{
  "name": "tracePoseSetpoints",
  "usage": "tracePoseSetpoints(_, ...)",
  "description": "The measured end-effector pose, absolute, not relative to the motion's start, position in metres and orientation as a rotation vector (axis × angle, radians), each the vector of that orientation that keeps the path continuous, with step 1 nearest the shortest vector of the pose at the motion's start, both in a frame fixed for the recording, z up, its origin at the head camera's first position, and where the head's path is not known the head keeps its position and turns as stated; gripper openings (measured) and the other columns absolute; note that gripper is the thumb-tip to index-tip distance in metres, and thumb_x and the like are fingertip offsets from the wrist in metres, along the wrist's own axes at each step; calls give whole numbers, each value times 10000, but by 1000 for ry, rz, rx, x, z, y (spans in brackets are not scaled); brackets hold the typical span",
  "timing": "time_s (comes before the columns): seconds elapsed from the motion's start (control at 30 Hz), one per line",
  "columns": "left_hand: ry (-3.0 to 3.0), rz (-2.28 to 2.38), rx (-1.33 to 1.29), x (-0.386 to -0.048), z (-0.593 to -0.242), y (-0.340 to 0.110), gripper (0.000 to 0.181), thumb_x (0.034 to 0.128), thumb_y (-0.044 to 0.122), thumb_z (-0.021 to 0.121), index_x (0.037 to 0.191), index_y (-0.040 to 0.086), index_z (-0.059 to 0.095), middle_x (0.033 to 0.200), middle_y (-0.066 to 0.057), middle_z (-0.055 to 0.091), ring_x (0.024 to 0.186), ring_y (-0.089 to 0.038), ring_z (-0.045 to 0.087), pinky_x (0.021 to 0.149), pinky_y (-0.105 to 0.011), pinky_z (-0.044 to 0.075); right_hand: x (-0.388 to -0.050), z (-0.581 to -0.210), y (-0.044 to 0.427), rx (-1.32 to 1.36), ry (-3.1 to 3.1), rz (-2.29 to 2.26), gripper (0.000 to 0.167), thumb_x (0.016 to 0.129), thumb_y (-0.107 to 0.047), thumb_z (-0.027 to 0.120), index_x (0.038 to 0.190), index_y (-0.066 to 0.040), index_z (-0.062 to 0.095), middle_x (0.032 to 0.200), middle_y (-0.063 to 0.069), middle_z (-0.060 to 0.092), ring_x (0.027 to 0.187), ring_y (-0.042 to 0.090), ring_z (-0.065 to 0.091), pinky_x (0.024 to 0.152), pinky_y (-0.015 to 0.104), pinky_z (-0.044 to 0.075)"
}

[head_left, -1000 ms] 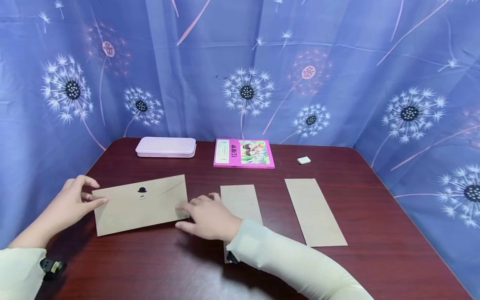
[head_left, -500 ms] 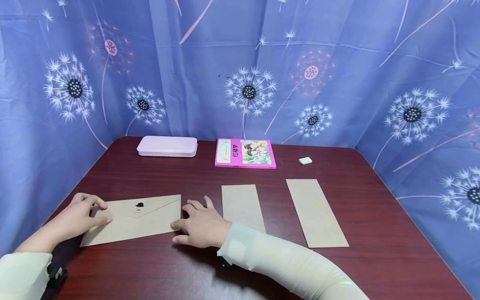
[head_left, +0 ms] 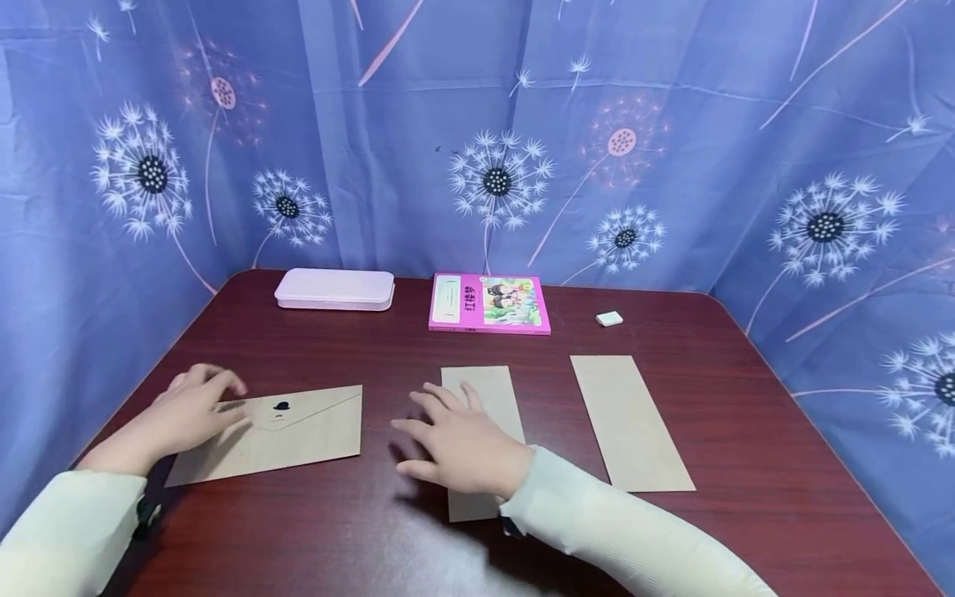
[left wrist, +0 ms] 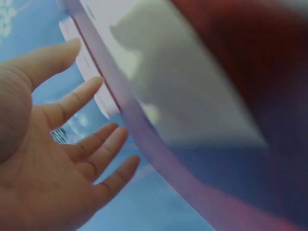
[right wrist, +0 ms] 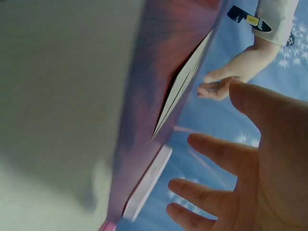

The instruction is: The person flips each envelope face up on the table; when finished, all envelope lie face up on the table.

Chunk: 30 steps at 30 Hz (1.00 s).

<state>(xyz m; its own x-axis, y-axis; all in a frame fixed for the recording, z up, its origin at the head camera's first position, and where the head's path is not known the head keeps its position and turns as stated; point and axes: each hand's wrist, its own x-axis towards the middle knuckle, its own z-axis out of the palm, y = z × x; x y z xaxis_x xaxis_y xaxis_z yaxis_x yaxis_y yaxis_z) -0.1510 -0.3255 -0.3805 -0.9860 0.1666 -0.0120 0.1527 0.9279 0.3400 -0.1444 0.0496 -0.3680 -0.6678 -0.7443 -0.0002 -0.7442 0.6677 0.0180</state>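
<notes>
A brown paper envelope [head_left: 306, 439] with a small black hat print and a flap line lies on the left of the dark red table. Just above its left end is my left hand [head_left: 190, 410], fingers loosely bent and apart from the paper in the left wrist view [left wrist: 53, 139]. My right hand [head_left: 466, 444] hovers over a second brown envelope [head_left: 485, 390] with its fingers spread, holding nothing; it hides part of that envelope. A third brown envelope [head_left: 630, 423] lies farther right, plain side up.
Along the back of the table [head_left: 418, 547] stand a pale pink pencil case [head_left: 336, 288], a pink book [head_left: 488, 304] and a small white eraser [head_left: 608, 318]. A blue dandelion-print curtain [head_left: 388, 166] hangs close behind the table and along its sides.
The left envelope came down flat onto the table. Both hands have let go of it; the right hand moved right over the middle envelope, and the left lifted slightly.
</notes>
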Motion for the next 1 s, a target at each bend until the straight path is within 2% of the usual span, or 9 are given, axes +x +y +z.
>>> tracePoseSetpoints(0.27,3038,511,668,-198,-360,-238,441,991,261,605,1367,32,573,1462,-283,408,1308,-510,340,986,-708,293,-128,-368,108,1167,-2865,18,571,957,-575,541,1428,-254,543,1480,90,470,1436,308,322,1112,637,235)
tracePoseSetpoints(0.5,2899,489,942,-247,-357,-163,404,1003,80,503,1396,-6,535,1377,-240,536,1319,-433,436,1103,-567,309,-110,-375,134,1071,-2933,-37,717,912,-604,592,1498,-219,444,1486,86,463,1412,316,361,1106,628,253)
tracePoseSetpoints(0.77,2770,368,897,-280,-360,-103,500,966,-39,401,1452,43,490,1449,-180,500,1377,-352,414,1147,-481,292,-101,-387,143,1102,-2901,-85,824,823,-634,684,1493,-219,444,1452,93,490,1361,294,428,1075,634,299)
tracePoseSetpoints(1.0,2681,356,811,-281,-368,-79,514,967,-34,414,1467,70,476,1469,-178,465,1389,-326,393,1151,-463,291,-100,-390,148,1108,-2841,-55,750,817,-600,712,1443,-246,499,1395,96,521,1305,264,474,1037,659,325)
